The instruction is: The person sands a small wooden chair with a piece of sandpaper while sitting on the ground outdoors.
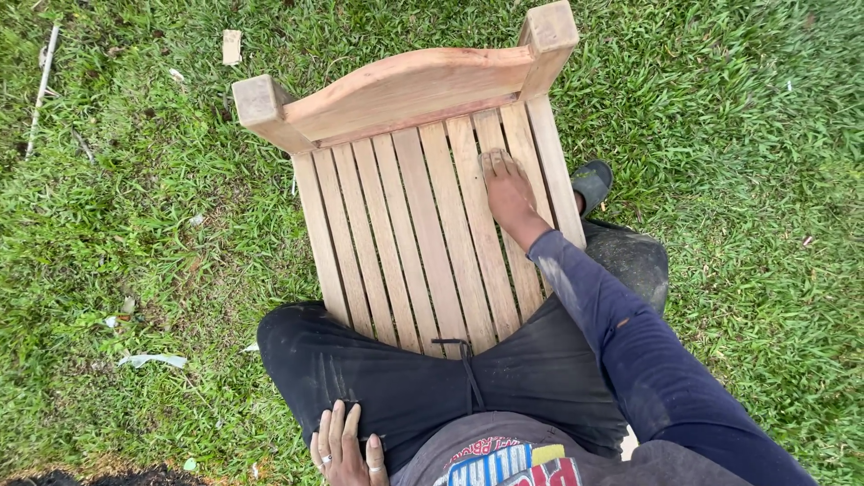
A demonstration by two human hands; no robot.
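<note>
The left hand (346, 447) lies flat on the thigh of the black trousers (360, 369), fingers spread and relaxed, gripping nothing — one ring shows on a finger. Straight ahead lies one pale wooden slatted chair back (423, 216) on the green grass (135, 225), about ten slats between two square posts. The right hand (506, 189), on an arm stretched forward in a dark blue sleeve (621, 342), presses palm-down on the right-side slats — open, grasping nothing.
</note>
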